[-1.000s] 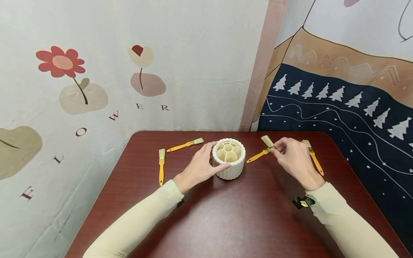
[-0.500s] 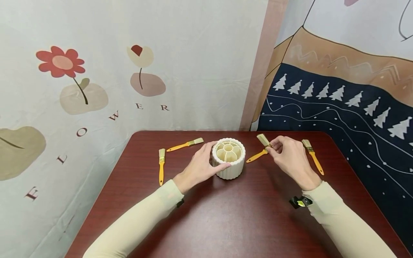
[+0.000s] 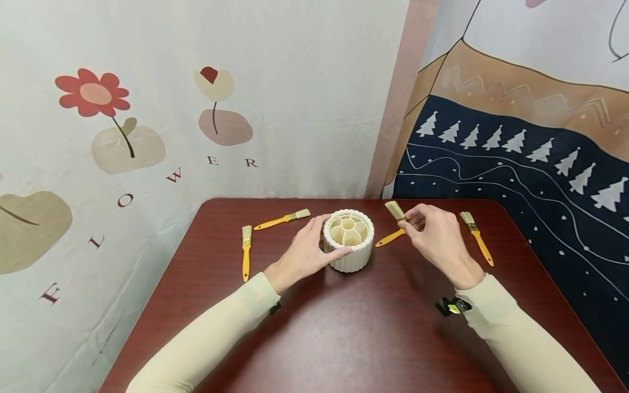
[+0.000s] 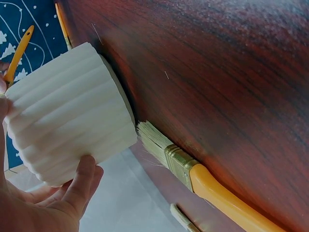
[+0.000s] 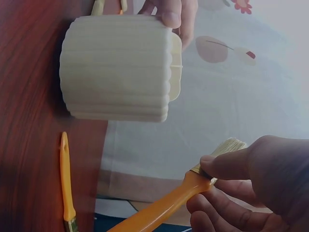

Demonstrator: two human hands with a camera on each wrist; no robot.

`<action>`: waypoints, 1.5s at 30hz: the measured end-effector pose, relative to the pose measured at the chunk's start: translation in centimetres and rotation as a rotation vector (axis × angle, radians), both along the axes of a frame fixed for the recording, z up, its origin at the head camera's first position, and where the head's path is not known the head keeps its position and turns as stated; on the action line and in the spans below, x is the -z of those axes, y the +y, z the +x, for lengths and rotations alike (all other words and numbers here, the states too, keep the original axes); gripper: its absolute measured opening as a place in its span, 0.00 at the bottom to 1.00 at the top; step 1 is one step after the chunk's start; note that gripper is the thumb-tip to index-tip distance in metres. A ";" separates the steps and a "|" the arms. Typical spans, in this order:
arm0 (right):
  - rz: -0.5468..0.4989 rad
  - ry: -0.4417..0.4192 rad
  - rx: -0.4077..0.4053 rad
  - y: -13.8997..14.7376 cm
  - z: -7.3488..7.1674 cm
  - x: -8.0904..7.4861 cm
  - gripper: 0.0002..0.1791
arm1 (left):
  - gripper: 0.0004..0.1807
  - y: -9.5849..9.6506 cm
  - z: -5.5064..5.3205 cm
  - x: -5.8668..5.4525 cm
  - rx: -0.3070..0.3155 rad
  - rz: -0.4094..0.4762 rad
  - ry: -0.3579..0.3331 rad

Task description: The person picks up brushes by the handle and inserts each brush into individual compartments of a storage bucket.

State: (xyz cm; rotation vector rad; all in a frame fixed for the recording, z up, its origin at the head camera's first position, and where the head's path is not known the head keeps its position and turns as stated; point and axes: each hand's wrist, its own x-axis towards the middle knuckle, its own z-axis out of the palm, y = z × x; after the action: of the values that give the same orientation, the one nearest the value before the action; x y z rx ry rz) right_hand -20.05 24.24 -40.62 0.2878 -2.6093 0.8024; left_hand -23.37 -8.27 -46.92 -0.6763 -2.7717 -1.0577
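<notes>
My left hand (image 3: 307, 248) grips a cream, ribbed round holder (image 3: 351, 259) standing on the table, thumb over its front rim and fingers along its left side. Inside, thin walls split the holder into several compartments around a central ring. My right hand (image 3: 439, 240) pinches a paintbrush (image 5: 159, 209) near its metal band, to the right of the holder. Its pale bristles (image 3: 395, 209) point up and left in the head view, where my fingers hide its handle. Beneath it lies another paintbrush (image 3: 390, 238), its bristle end behind my right hand.
Two yellow-handled paintbrushes lie left of the holder: an upright one (image 3: 246, 254) and a slanted one (image 3: 282, 220). A further paintbrush (image 3: 476, 238) lies right of my right hand. Printed curtains (image 3: 314, 109) hang directly behind the dark red table (image 3: 314, 338).
My right hand has moved a little left toward the holder, carrying the pinched paintbrush, whose bristles now sit higher and further left. My left hand and the holder have stayed put.
</notes>
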 end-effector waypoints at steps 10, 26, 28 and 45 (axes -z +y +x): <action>-0.026 -0.018 -0.019 -0.9 0.1 -0.6 0.13 | 0.56 0.0 0.0 0.0 -0.007 -0.001 0.002; -0.037 0.030 -0.053 -2.6 -0.1 -0.9 0.11 | 0.56 0.0 -0.1 0.1 -0.010 -0.013 -0.004; -0.038 0.035 -0.056 -2.8 -0.1 -1.0 0.12 | 0.56 0.0 -0.1 0.1 -0.007 -0.008 0.000; -0.071 0.122 -0.117 -4.8 -0.3 -1.8 0.12 | 0.55 -0.1 -0.2 0.1 0.007 0.006 0.019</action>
State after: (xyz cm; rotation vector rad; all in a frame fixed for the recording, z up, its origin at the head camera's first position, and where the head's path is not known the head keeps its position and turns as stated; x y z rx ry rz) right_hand -20.32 19.40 -38.77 0.4582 -2.4631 0.8862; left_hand -23.54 -8.37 -47.05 -0.6917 -2.7511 -1.0556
